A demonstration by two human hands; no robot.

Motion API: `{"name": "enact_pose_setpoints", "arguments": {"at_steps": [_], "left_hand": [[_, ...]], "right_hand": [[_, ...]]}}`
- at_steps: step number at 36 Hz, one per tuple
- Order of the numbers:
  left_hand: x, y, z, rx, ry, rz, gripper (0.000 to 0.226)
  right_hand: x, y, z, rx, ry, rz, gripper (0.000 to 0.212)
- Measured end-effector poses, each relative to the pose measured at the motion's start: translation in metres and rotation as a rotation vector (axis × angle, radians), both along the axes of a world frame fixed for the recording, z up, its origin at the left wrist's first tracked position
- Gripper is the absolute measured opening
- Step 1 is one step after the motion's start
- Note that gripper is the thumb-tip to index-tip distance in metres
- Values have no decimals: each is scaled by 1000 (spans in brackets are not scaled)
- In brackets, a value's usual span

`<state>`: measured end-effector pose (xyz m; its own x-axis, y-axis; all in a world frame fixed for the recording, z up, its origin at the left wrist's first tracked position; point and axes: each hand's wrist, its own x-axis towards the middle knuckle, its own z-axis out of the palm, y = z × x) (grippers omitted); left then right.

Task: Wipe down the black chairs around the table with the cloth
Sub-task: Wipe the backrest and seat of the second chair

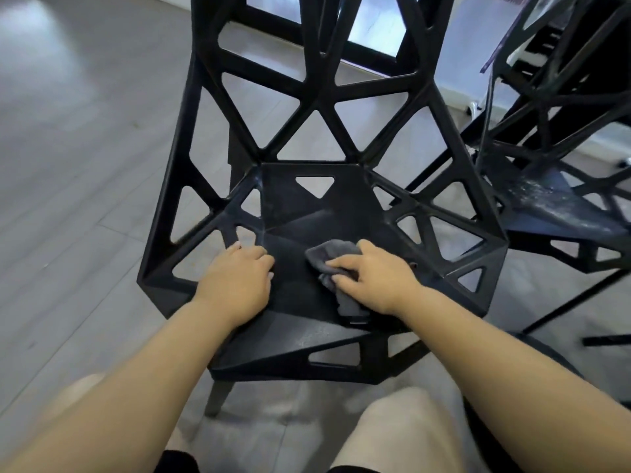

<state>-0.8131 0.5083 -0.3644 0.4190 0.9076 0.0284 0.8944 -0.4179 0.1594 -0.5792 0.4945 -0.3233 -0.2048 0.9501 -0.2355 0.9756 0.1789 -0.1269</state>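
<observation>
A black chair point(317, 206) with a triangular open lattice fills the middle of the head view, its seat facing me. My right hand point(372, 276) presses a crumpled grey cloth point(329, 256) onto the front right of the seat. Part of the cloth hangs below my palm. My left hand point(235, 279) rests on the left front of the seat, its fingers curled over a strut by a triangular opening. A second black chair point(560, 206) of the same design stands to the right, its seat smeared with pale marks.
Grey plank floor point(85, 165) spreads out to the left and under the chairs. Dark table legs point(437, 165) and a frame rise behind the chairs. My knees in light trousers point(403, 435) show at the bottom edge.
</observation>
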Motion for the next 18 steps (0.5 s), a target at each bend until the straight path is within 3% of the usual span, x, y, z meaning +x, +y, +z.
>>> {"name": "enact_pose_setpoints", "arguments": {"at_steps": [4,6,8,10,15,18], "left_hand": [[9,1,2,11,0,49,31],[18,2,4,24,-6,49,30],[30,3,5,-8,0,42,29],[43,4,3,-22,27,36,30],[58,5,4,-50,1,86,31],[59,7,7,-44,44,121,32]], "right_hand": [[78,20,-3,170,-197,-501,37],[87,24,-4,236,-289,-623,37],[72,25,-8,205,-253,-664,37],[49,22,-10,140,-153,-613,38],[28,3,-2,91,-67,-158,37],[60,14,-3,118,-129,-187,36]]}}
